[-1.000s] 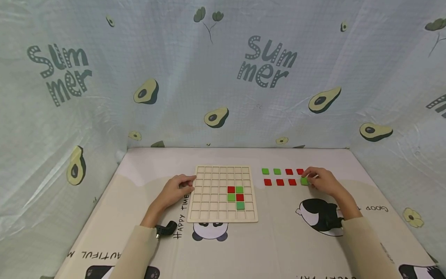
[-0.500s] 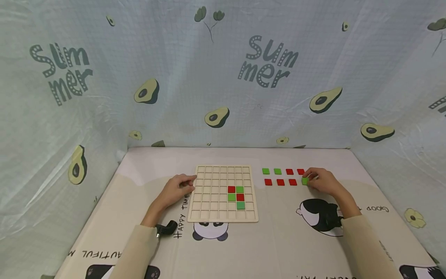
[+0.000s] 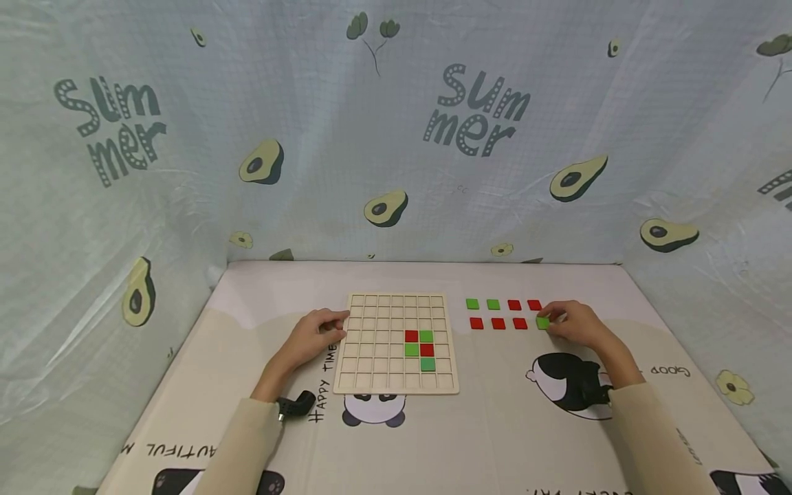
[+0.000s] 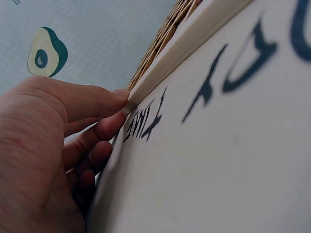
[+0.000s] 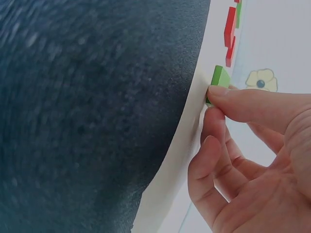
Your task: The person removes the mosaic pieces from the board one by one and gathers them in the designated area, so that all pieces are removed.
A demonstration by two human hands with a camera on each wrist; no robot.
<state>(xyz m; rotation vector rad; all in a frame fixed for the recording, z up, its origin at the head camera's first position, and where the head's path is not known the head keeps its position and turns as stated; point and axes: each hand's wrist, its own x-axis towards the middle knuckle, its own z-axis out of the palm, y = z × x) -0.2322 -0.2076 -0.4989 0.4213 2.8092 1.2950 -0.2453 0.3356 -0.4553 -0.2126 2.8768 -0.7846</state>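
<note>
Along the left edge of a pale wooden grid board point(image 3: 371, 357), my left hand point(image 3: 312, 337) rests with its fingertips against the rim; the left wrist view shows the board's side point(image 4: 160, 73) right at them. Several red and green square tiles fill cells in the board's right half, among them a red tile point(image 3: 411, 336). My right hand point(image 3: 575, 323) pinches a green tile point(image 5: 219, 80) between thumb and fingers, at the right end of the near row of loose tiles. In the right wrist view the tile's upper part shows; its lower part is behind the thumb.
Right of the board lie two rows of loose tiles, including a green tile point(image 3: 472, 304) and a red tile point(image 3: 520, 324). A black device point(image 3: 297, 405) sits by the left wrist. Patterned sheets point(image 3: 396, 234) wall the table's point(image 3: 482, 440) back and sides.
My right hand has drawn slightly toward me, and the green tile in its fingers has shifted a little. My left hand stays at the board's edge.
</note>
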